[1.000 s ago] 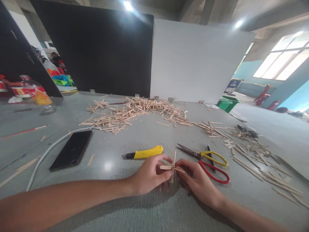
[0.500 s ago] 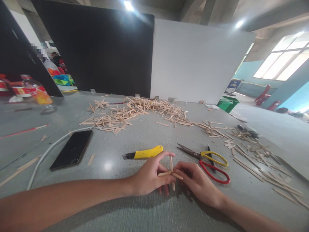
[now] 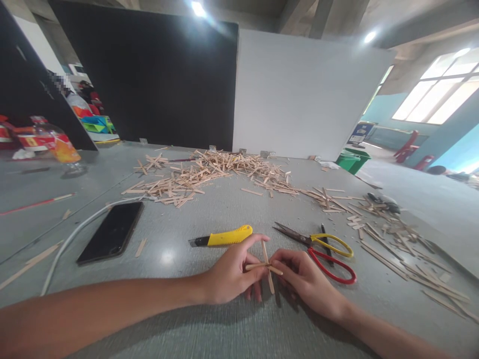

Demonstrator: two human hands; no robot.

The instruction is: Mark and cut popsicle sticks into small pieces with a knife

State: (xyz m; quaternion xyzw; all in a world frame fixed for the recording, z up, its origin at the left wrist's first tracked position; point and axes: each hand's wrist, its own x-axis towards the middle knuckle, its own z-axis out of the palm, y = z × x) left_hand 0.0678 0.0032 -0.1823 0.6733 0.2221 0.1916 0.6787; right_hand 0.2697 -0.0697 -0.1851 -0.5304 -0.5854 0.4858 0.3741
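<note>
Between my hands is a small cross of wooden craft sticks (image 3: 271,283), held just above the grey table. My left hand (image 3: 234,271) grips it from the left, its index finger at the top of the upright stick and its thumb along the crosswise one. The fingers of my right hand (image 3: 295,274) pinch the cross near its middle, on the right side; the fingertips partly hide the joint. Beyond my left hand lies a yellow utility knife (image 3: 230,236) with its blade end to the left. Scissors (image 3: 312,241) with one yellow and one red handle lie beyond my right hand, over a black pen (image 3: 329,254).
A heap of craft sticks (image 3: 224,167) spreads along the back below a black and white partition (image 3: 299,94). More cut sticks (image 3: 419,269) lie right. On the left are a phone (image 3: 112,233), a white cable (image 3: 71,244) and a plastic bottle (image 3: 62,147).
The upright stick of the cross has tilted slightly, its top leaning left and its lower end shifting right. Both hands keep their hold in nearly the same place.
</note>
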